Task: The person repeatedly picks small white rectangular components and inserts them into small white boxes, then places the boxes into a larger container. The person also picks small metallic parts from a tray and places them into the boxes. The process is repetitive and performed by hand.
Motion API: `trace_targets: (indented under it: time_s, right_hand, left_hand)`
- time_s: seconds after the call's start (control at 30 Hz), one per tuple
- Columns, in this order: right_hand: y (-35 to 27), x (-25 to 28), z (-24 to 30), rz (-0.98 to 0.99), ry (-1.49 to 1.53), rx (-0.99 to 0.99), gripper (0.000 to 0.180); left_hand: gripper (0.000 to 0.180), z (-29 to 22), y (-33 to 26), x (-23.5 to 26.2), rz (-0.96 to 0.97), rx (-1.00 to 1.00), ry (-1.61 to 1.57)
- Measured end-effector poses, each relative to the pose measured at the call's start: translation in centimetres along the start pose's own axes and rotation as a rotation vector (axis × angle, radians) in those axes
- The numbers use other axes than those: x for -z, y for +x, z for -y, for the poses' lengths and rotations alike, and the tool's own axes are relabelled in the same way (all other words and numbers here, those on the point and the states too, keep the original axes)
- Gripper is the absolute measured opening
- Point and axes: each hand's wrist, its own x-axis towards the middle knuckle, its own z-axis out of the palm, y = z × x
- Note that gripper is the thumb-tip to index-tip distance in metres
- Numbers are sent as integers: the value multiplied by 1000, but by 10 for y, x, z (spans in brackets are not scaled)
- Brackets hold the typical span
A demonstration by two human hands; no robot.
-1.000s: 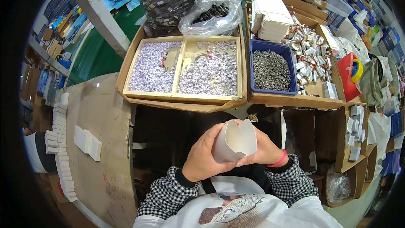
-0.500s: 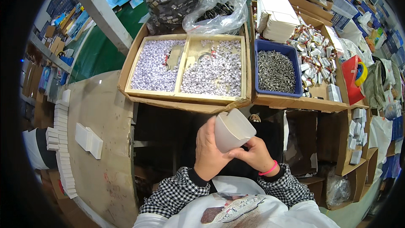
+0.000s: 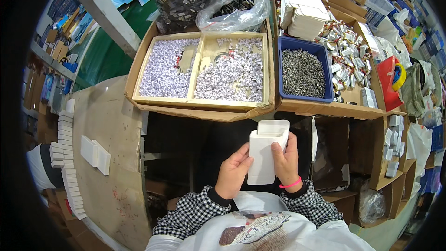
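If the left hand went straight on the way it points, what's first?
The left hand would likely meet the white box first; it appears to be touching its edge.

Bright, fairly even light fell from above, pale on the white box (image 3: pixel 262 165) and glinting off the bag (image 3: pixel 227 24). Deep shadow darkened below the carton's (image 3: pixel 204 114) near edge. The counter's (image 3: pixel 104 195) left edge bowed; black filled the view's 4 corners.

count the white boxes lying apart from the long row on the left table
2: the left box lies nearer the row, and the right box sits beside it, touching or overlapping. Any underneath would be hidden.
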Motion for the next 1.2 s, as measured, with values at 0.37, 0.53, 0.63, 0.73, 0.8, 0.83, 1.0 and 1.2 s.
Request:
trace_targets:
  time_s: [0.37,0.53,0.63,0.73,0.8,0.83,1.0,1.2]
  right_hand:
    - [-30,-9,0,10,-264,110,33]
    - [-45,-19,4,36,-208,57,38]
    - [-51,-18,9,69,-241,104,40]
    - [-50,-17,13,100,-161,82,40]
    - [-48,-17,15,108,-28,5,40]
    - [-46,-17,16,104,60,-55,39]
    - [-42,-14,17,47,153,-86,38]
    - [-42,-5,19,181,77,-36,40]
  left_hand:
    - [47,10,-1,2,-7,-83,-148]
    - [63,13,-6,-2,-56,-354,252]
    - [68,14,-4,2,-86,-384,277]
    - [64,16,-4,7,-70,-339,181]
    - [60,16,-5,8,-35,-257,17]
    - [59,15,-6,9,6,-262,-16]
    - [59,7,-7,12,202,-185,-176]
    - [59,-7,-3,39,355,18,-358]
